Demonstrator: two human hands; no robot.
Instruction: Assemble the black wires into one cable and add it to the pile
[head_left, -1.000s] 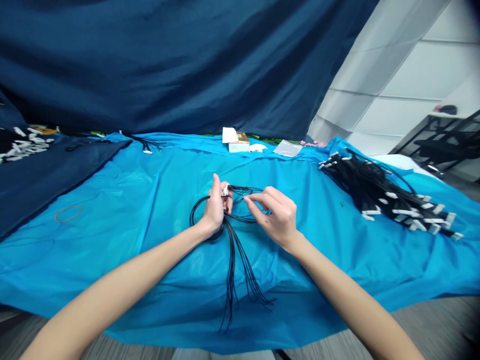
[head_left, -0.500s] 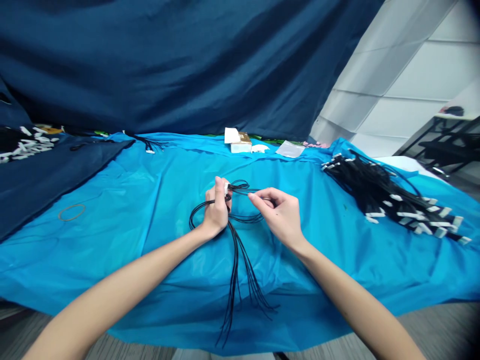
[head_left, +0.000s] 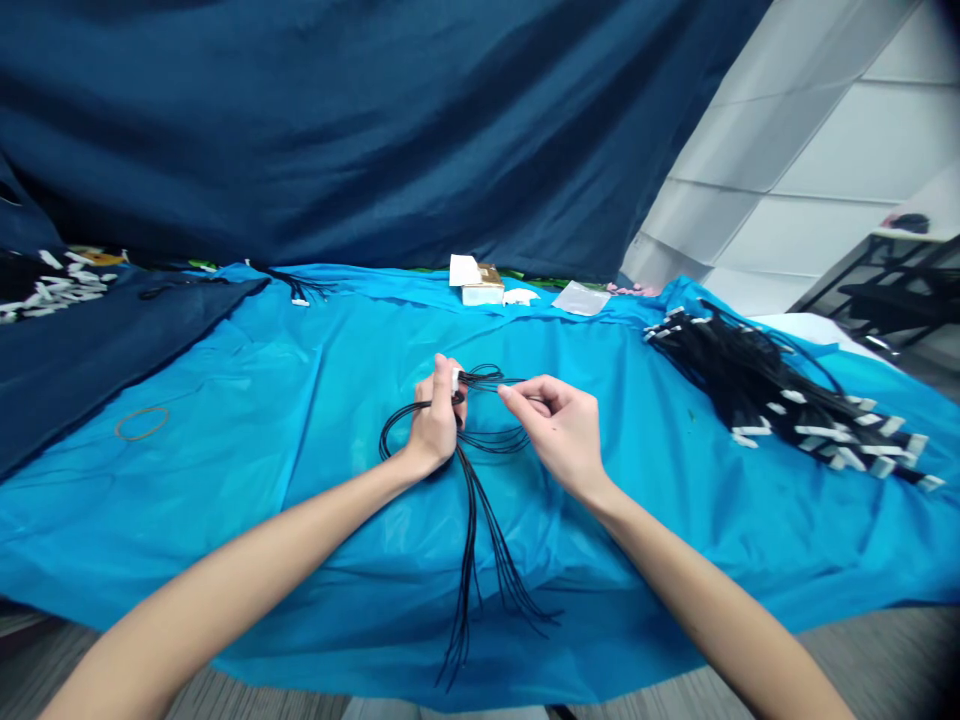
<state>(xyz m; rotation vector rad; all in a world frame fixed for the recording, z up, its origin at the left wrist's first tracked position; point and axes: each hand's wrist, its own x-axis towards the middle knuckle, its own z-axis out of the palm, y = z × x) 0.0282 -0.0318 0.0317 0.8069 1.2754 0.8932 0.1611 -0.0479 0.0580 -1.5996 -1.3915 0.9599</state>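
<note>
Two hands: both on one wire bundle (head_left: 472, 495), mid-tabletop toward the near edge.
Left hand (head_left: 435, 415): wrapped round the gathered middle, fingers curled, a white connector (head_left: 455, 380) showing by the thumb.
Right hand (head_left: 559, 425): narrow, thumb and forefinger pinched on thin strands of the same bundle; we can't tell how many.
Loops: made on either side of the left hand, so we judge the gathering partly done.
Loose tails: hanging from the grip toward the near edge, fanned in two groups; we see no tie round them, so this part looks undone.
Right-hand heap (head_left: 739, 370): many black cables with white ends, near the right edge; we can't tell if handled or waiting.
Left-hand heap (head_left: 56, 285): similar black and white pieces at the far left corner, by the navy cloth (head_left: 150, 340); same doubt.
Small bundle (head_left: 289, 282): black strands, one white end, far edge, left of centre.
Tan ring (head_left: 139, 440): thin, oval, lying toward the left edge.
Far-edge bits: white box (head_left: 482, 294) with flap up, crumpled white scrap (head_left: 520, 297), clear film piece (head_left: 581, 299).
Materials: wires thin, matte, springy we'd guess; connectors look like hard plastic, blocky; blue cover (head_left: 360, 330) slick, creased, draped over the near edge.
</note>
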